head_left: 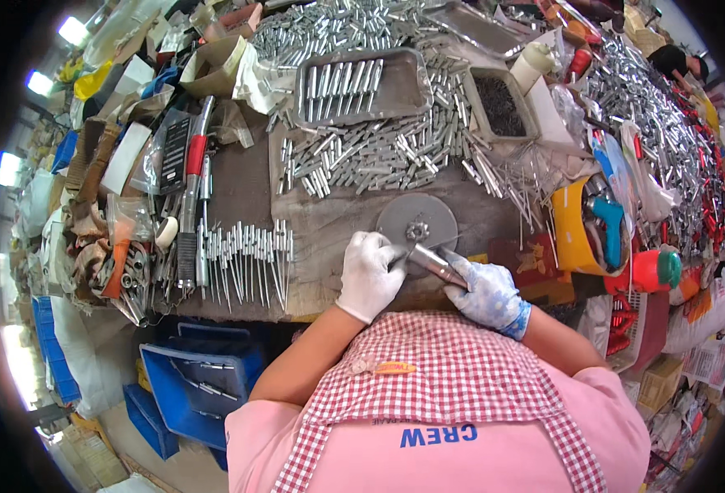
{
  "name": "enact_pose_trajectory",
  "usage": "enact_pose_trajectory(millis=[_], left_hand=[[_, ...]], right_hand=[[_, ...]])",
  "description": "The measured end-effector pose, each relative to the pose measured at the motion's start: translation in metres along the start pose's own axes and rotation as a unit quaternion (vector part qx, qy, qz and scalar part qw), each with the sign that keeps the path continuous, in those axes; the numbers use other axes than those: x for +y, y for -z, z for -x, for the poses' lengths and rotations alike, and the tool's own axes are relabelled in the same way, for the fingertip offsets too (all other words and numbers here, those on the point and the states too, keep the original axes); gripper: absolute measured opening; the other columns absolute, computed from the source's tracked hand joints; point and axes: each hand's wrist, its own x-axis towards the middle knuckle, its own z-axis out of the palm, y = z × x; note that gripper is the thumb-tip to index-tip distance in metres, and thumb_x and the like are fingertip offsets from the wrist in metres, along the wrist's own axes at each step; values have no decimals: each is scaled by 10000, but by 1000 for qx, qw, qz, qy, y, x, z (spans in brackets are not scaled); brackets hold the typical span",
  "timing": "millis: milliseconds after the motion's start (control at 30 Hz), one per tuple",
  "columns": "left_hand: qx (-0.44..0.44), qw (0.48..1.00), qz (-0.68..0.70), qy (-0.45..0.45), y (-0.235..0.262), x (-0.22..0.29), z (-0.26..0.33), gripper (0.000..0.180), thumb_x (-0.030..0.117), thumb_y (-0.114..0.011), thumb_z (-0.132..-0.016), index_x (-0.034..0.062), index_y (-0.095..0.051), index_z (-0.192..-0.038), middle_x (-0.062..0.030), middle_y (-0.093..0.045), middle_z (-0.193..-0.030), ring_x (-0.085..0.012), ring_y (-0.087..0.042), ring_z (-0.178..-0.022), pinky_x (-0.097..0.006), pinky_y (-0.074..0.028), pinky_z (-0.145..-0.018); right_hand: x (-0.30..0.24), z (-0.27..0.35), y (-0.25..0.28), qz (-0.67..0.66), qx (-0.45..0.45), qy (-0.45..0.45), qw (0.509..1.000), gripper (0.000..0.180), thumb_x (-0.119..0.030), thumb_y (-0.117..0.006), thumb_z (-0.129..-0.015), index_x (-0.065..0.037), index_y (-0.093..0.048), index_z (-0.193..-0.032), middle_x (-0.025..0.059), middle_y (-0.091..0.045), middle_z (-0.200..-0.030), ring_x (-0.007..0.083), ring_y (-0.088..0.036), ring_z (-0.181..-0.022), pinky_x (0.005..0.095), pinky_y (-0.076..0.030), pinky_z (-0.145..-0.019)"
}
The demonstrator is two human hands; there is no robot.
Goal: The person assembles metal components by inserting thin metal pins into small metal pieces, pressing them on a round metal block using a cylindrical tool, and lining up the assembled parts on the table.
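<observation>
My right hand [489, 292], in a blue-and-white patterned glove, is closed round a shiny metal cylinder [439, 265], which points up and left. My left hand [371, 276], in a white glove, has its fingers pinched by the cylinder's far end; whatever they hold is too small to make out. Just beyond both hands lies a round grey disc [394, 222] with a small metal piece [417, 231] at its middle. A thin rod or wire seems to run near my right fingertips.
Loose metal cylinders [370, 160] lie heaped beyond the disc, around a metal tray [407, 97] with a row of them. Left are rods with silver heads [247, 255]; right, a dark-filled container [500, 107] and a yellow holder [574, 226]. A blue bin [165, 386] stands below the table.
</observation>
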Motion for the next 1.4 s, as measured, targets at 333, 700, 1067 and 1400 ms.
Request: enact_pose_trajectory(millis=[333, 700, 1067, 1400], left_hand=[[-171, 945, -231, -156, 103, -64, -19, 130, 40, -661, -691, 113, -671, -799, -54, -654, -977, -297, -572, -1023, -451, -441, -925], [35, 982, -175, -67, 112, -78, -20, 201, 13, -622, -749, 52, -682, -937, -141, -664, -968, -344, -609, -1009, -448, -477, -910], [-8, 928, -239, 287, 113, -117, -100, 479, 229, -705, -809, 8, -565, -1209, -285, -681, -1063, -423, -658, -1035, -476, -510, -930], [-33, 945, -216, 245, 120, -111, -83, 354, 166, -641, -803, -56, -611, -1077, -258, -699, -1008, -358, -695, -957, -427, -543, -885]], right_hand=[[52, -21, 32, 75, 210, 15, 975, 448, -221, -744, -779, -79, -661, -1196, 161, -656, -1048, 342, -593, -1035, 416, -502, -888], [175, -117, 49, 271, 166, -218, 923, 214, -256, -605, -813, -85, -729, -843, 182, -707, -859, 371, -692, -827, 472, -560, -736], [89, -97, 60, 49, 433, -64, 898, 90, -77, -643, -877, -34, -657, -955, 200, -687, -940, 390, -667, -891, 425, -530, -790], [20, -45, 41, -89, 261, 107, 955, 186, 3, -677, -819, -72, -667, -989, 128, -689, -946, 345, -681, -891, 389, -554, -780]])
